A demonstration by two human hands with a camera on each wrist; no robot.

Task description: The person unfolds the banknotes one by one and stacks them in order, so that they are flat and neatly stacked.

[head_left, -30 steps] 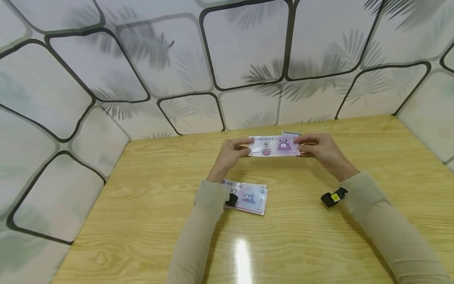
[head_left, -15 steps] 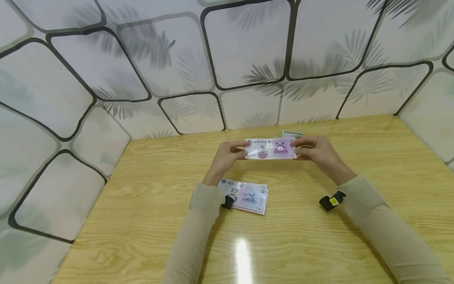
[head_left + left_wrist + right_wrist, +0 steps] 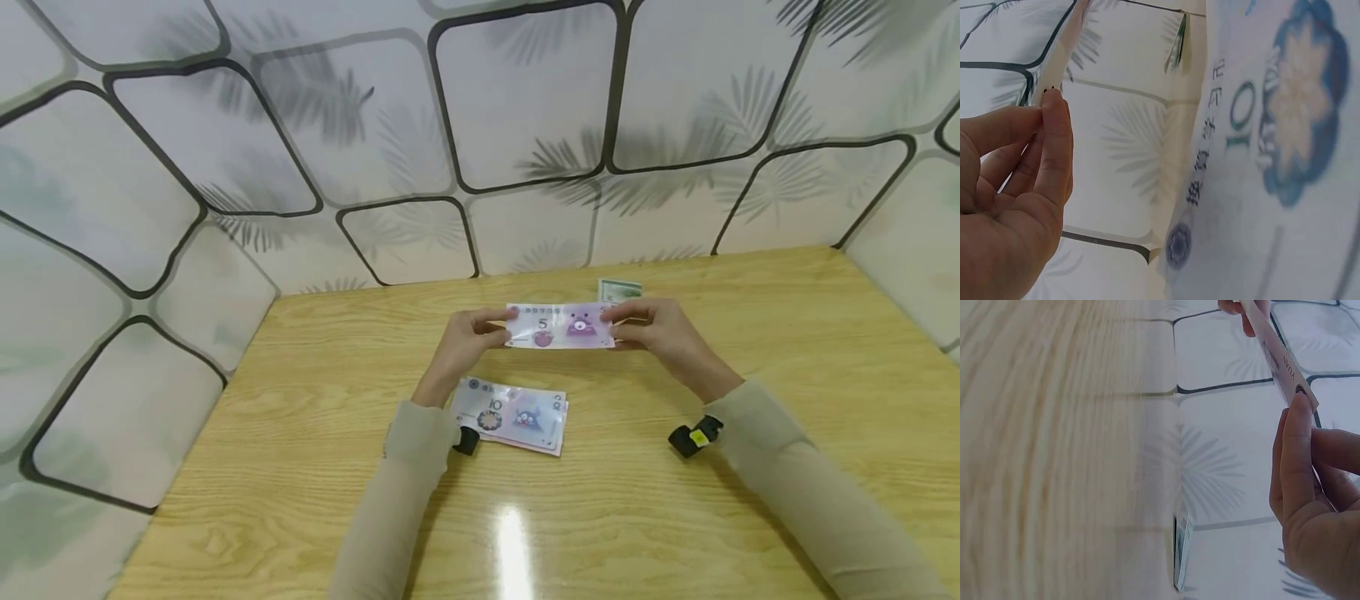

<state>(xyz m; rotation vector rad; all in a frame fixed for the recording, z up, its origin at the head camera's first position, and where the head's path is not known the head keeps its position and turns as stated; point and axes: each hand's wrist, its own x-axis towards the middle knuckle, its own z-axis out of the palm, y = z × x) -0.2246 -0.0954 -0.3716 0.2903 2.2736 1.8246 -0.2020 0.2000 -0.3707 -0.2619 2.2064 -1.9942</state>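
Note:
A purple play banknote (image 3: 560,326) marked 5 is stretched between both hands above the table, its printed face towards the head camera. My left hand (image 3: 457,348) pinches its left end between thumb and fingers. At the other end, my right hand (image 3: 666,335) pinches the note the same way. In the right wrist view the note (image 3: 1275,356) appears nearly edge-on. Below it lies a small stack of play banknotes (image 3: 513,414), a blue 10 on top, near my left wrist. Behind the held note, a green banknote (image 3: 621,290) rests on the table, partly hidden.
The wooden table (image 3: 300,500) reaches back to a patterned wall (image 3: 525,100) with leaf prints and dark lines. Black straps with cameras are on both wrists, the right strap (image 3: 693,436) hanging beneath the sleeve. Side walls border the table left and right.
Both hands have shifted left and slightly towards the person, carrying the 5 note with them. More of the green banknote and of the 10 stack now shows.

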